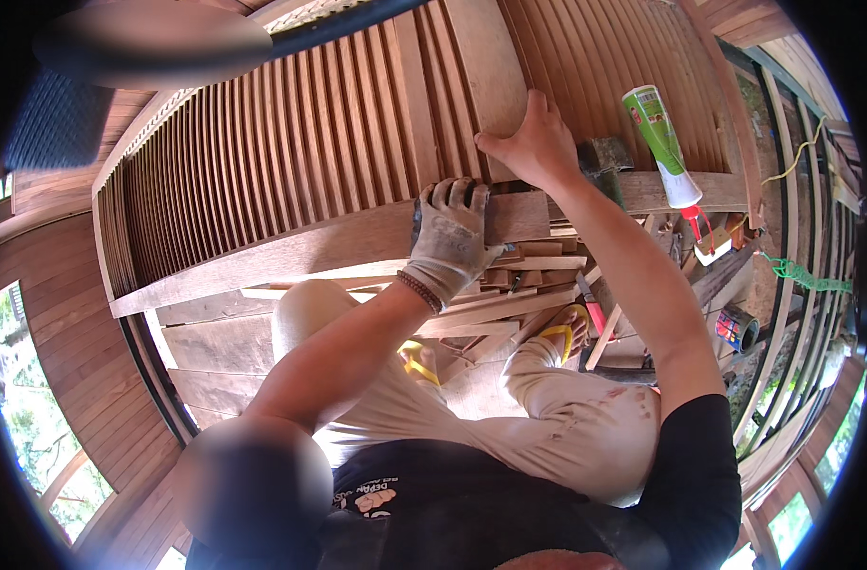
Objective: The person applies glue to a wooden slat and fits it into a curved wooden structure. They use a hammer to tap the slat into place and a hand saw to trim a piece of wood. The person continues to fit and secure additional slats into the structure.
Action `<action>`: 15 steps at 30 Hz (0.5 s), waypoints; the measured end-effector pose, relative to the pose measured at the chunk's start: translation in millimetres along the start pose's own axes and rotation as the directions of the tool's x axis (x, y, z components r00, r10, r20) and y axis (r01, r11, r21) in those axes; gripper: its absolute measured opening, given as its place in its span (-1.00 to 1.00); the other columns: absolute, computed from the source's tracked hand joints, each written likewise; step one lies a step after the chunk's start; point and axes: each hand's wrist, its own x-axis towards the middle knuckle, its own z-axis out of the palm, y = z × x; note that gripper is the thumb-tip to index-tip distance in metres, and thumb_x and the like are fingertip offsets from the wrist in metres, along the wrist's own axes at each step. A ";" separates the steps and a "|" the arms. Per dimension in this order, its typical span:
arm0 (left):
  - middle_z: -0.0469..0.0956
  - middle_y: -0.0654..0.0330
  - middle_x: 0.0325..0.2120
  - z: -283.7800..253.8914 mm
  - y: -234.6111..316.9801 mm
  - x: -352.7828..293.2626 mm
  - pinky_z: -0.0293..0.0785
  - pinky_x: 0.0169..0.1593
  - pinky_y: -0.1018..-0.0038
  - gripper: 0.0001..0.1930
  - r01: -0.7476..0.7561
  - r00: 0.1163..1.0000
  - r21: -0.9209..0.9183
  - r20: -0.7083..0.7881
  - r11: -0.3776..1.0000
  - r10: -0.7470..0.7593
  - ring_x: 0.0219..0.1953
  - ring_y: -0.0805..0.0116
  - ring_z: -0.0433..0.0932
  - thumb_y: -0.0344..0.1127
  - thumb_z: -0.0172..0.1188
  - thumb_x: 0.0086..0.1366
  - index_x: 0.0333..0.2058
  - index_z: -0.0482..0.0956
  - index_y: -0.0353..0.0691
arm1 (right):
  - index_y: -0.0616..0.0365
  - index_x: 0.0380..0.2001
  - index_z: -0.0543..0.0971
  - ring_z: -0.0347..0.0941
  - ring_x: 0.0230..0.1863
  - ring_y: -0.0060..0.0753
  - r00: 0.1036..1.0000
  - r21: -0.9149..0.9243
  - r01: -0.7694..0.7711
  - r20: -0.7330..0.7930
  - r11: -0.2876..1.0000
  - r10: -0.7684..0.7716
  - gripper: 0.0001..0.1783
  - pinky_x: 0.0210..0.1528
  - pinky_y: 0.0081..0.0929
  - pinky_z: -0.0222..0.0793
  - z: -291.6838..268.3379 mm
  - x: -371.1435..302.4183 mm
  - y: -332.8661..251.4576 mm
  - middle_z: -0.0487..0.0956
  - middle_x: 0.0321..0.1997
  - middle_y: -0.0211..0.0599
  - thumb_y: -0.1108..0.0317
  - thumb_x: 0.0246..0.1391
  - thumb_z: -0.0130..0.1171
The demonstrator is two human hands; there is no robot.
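A louvered wooden panel (291,142) with many thin slats lies across the space in front of me. My left hand (449,233), in a worn grey-white glove, has its fingers curled over the panel's near rail (348,239). Bare, my right hand (540,147) lies at the near end of a wide wooden board (490,71) that crosses the panel. Its thumb rests on the board's face and its forefinger runs along the right edge; the other fingers are partly hidden. Just right of that hand is a dark block-like piece (606,157).
A green and white bottle (663,147) with a red nozzle rests on the panel's right part. Wood strips (538,263) and a red-handled tool (595,306) lie near my sandalled feet. Farther right are a tin can (737,328) and green cord (809,275).
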 end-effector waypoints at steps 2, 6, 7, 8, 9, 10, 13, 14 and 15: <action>0.37 -0.01 0.18 1.6 -0.2 -2.2 0.06 0.40 0.03 -0.04 -0.009 1.000 0.040 -0.001 0.999 0.009 0.30 -0.02 0.26 0.19 0.50 -0.06 0.22 0.37 -0.25 | 0.45 0.35 0.10 0.34 0.31 0.26 1.000 -0.020 0.003 0.010 1.000 -0.002 0.21 0.30 -0.07 0.36 -2.1 1.6 -0.9 0.31 0.32 0.35 -0.17 -0.12 0.43; 0.35 -0.03 0.19 3.7 -0.8 -4.6 0.05 0.41 0.01 -0.05 -0.034 0.999 0.065 0.000 0.997 0.034 0.31 -0.05 0.25 0.19 0.49 -0.05 0.22 0.37 -0.25 | 0.49 0.34 0.12 0.35 0.32 0.24 0.999 -0.017 0.043 -0.010 0.999 -0.043 0.21 0.31 -0.08 0.35 0.6 4.0 4.2 0.32 0.31 0.34 -0.17 -0.13 0.43; 0.35 -0.03 0.20 3.8 -1.2 -5.1 0.05 0.41 0.00 -0.05 -0.035 0.999 0.057 -0.001 0.998 0.036 0.32 -0.05 0.24 0.19 0.49 -0.05 0.22 0.37 -0.26 | 0.50 0.33 0.13 0.34 0.32 0.23 0.999 -0.023 0.046 -0.017 0.999 -0.047 0.21 0.32 -0.09 0.34 1.7 4.4 4.6 0.32 0.31 0.34 -0.17 -0.13 0.43; 0.35 -0.03 0.20 3.7 -1.5 -5.7 0.05 0.41 0.00 -0.05 -0.037 0.999 0.048 -0.002 0.998 0.037 0.32 -0.05 0.24 0.19 0.49 -0.05 0.22 0.37 -0.26 | 0.50 0.33 0.13 0.34 0.33 0.22 0.998 -0.028 0.050 -0.023 0.998 -0.050 0.20 0.32 -0.09 0.34 2.5 4.2 5.0 0.32 0.31 0.35 -0.17 -0.13 0.43; 0.34 -0.03 0.21 3.4 -1.8 -5.6 0.05 0.41 0.00 -0.05 -0.035 0.999 0.041 -0.005 0.999 0.035 0.32 -0.05 0.24 0.19 0.49 -0.05 0.22 0.38 -0.26 | 0.50 0.33 0.13 0.33 0.33 0.22 0.999 -0.030 0.045 -0.012 0.999 -0.045 0.20 0.32 -0.09 0.34 2.1 4.4 4.4 0.32 0.31 0.35 -0.17 -0.12 0.43; 0.34 -0.03 0.21 3.4 -1.2 -5.2 0.05 0.41 0.00 -0.05 -0.035 0.999 0.054 0.001 0.998 0.035 0.33 -0.05 0.23 0.19 0.48 -0.05 0.22 0.38 -0.26 | 0.50 0.33 0.13 0.33 0.33 0.22 0.999 -0.031 0.040 -0.001 0.999 -0.040 0.20 0.32 -0.10 0.34 0.6 4.2 3.3 0.32 0.31 0.35 -0.18 -0.12 0.43; 0.32 -0.03 0.22 4.1 -1.0 -4.3 0.05 0.41 0.00 -0.06 -0.035 0.999 0.078 0.008 0.996 0.035 0.34 -0.06 0.22 0.20 0.48 -0.05 0.21 0.37 -0.25 | 0.50 0.33 0.13 0.33 0.34 0.22 1.000 -0.043 0.022 0.019 0.999 -0.021 0.19 0.33 -0.10 0.33 -1.9 3.4 1.1 0.32 0.31 0.35 -0.18 -0.10 0.42; 0.32 -0.04 0.22 4.9 -2.3 -4.4 0.05 0.41 0.00 -0.05 -0.036 0.999 0.073 0.005 0.997 0.036 0.34 -0.06 0.22 0.20 0.48 -0.05 0.21 0.37 -0.25 | 0.50 0.33 0.13 0.33 0.34 0.22 1.000 -0.048 0.015 0.024 0.999 -0.014 0.19 0.33 -0.10 0.33 -2.0 3.2 0.7 0.32 0.32 0.35 -0.19 -0.10 0.42; 0.32 -0.04 0.22 5.2 -2.4 -4.1 0.05 0.42 0.00 -0.05 -0.040 0.999 0.066 0.003 0.997 0.040 0.34 -0.06 0.22 0.21 0.47 -0.05 0.21 0.37 -0.25 | 0.49 0.33 0.13 0.34 0.33 0.22 1.000 -0.047 0.024 0.017 0.999 -0.023 0.20 0.33 -0.09 0.33 -2.0 2.7 1.2 0.32 0.32 0.36 -0.19 -0.09 0.42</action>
